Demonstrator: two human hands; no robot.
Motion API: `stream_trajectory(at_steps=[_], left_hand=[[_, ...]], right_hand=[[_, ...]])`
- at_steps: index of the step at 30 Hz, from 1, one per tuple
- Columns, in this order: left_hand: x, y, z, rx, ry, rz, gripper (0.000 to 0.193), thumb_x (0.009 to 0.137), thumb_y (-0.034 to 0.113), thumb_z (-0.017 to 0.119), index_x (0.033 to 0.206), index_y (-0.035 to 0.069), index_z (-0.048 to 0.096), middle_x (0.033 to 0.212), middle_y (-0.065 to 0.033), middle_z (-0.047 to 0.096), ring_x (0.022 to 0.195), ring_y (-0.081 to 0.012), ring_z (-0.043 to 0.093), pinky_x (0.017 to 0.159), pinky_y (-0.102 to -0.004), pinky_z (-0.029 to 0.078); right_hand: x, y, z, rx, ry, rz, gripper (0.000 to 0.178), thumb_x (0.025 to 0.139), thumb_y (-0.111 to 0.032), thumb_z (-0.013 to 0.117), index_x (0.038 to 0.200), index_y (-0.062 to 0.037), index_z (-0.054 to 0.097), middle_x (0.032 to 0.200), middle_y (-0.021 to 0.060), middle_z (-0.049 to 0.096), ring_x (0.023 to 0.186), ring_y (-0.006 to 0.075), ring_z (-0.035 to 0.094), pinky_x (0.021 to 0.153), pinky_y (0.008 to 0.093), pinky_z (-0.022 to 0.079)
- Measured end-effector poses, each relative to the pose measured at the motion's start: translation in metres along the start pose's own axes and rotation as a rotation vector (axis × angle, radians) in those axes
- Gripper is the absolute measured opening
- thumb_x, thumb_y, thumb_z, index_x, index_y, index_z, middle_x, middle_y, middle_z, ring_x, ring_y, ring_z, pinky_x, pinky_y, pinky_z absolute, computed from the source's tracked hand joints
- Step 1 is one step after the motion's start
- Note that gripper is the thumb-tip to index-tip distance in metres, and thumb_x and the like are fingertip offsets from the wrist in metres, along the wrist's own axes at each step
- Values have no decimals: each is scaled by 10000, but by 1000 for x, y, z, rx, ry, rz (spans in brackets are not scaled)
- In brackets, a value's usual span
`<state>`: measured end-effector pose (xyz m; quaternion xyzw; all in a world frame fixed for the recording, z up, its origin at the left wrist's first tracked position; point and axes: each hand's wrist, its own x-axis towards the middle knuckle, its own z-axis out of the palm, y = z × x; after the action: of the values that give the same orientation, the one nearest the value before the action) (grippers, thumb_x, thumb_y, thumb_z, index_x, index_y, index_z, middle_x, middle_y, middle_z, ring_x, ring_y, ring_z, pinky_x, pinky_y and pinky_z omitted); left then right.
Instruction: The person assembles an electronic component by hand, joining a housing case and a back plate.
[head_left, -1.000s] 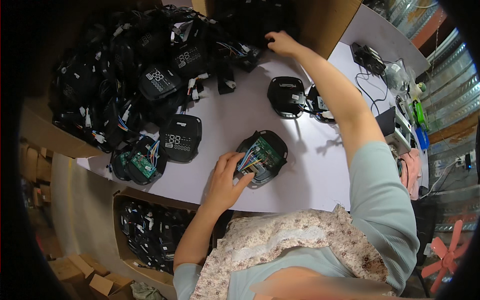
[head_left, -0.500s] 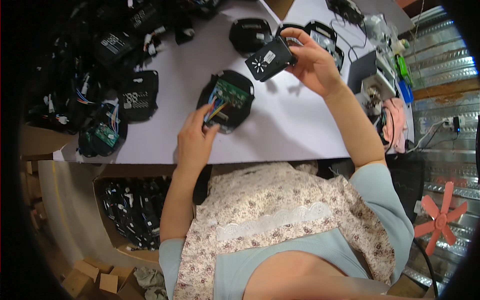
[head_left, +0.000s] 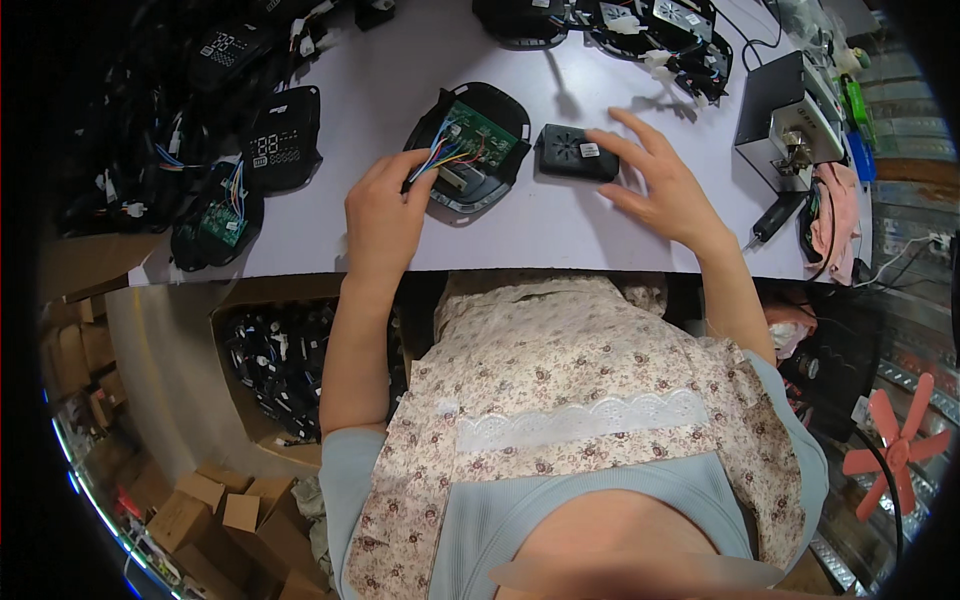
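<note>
A rounded black housing (head_left: pixel 507 103) lies on the table in front of me, its inside facing up. A green circuit board (head_left: pixel 488 138) sits in it, with coloured wires (head_left: pixel 452 153) running from the board. My left hand (head_left: pixel 385 212) is closed at the housing's left edge, thumb and forefinger pinching the wires. To the right of the housing lies a small black box (head_left: pixel 562 165) with a sunburst pattern of slots and a white label. My right hand (head_left: pixel 660 185) is open beside it, fingers spread, the forefinger reaching over the box's right end.
Black display units (head_left: pixel 282 140) and tangled wiring crowd the table's left side. Another housing with a green board (head_left: pixel 225 225) lies near the front left. More housings (head_left: pixel 525 22) stand at the back. A grey metal device (head_left: pixel 775 115), a black pen-like tool (head_left: pixel 778 217) and a pink cloth (head_left: pixel 838 220) are on the right.
My right hand has brought the small black box down onto the table and let go of it. My left hand stays at the wires. The view has shifted, so the table sits higher.
</note>
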<state>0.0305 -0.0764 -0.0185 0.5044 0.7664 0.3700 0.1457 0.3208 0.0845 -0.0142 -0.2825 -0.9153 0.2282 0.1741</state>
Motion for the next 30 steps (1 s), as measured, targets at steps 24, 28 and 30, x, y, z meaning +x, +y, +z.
stream_trajectory(at_steps=[24, 28, 30], left_hand=[[-30, 30, -5, 63, -23, 22, 60, 852, 35, 654, 908, 14, 650, 752, -219, 648, 757, -438, 653, 688, -473, 524], [-30, 52, -18, 245, -169, -2, 52, 871, 56, 667, 914, 32, 653, 778, -173, 659, 779, -396, 660, 671, -454, 519], [-33, 54, -24, 284, -275, 222, 66, 900, 92, 672, 944, 44, 666, 935, -150, 668, 862, -354, 656, 721, -451, 516]], right_hand=[[1, -89, 58, 1512, -361, 151, 626, 978, -321, 683, 1495, -68, 437, 1380, 89, 519, 1257, 195, 504, 1091, 380, 410], [15, -73, 35, 1245, -170, 141, 521, 976, -306, 670, 1425, -84, 527, 1226, 88, 591, 1067, 141, 566, 921, 310, 503], [30, -55, 19, 1082, -232, 41, 468, 952, -276, 672, 1362, -68, 587, 1114, 65, 643, 1001, 138, 596, 910, 305, 507]])
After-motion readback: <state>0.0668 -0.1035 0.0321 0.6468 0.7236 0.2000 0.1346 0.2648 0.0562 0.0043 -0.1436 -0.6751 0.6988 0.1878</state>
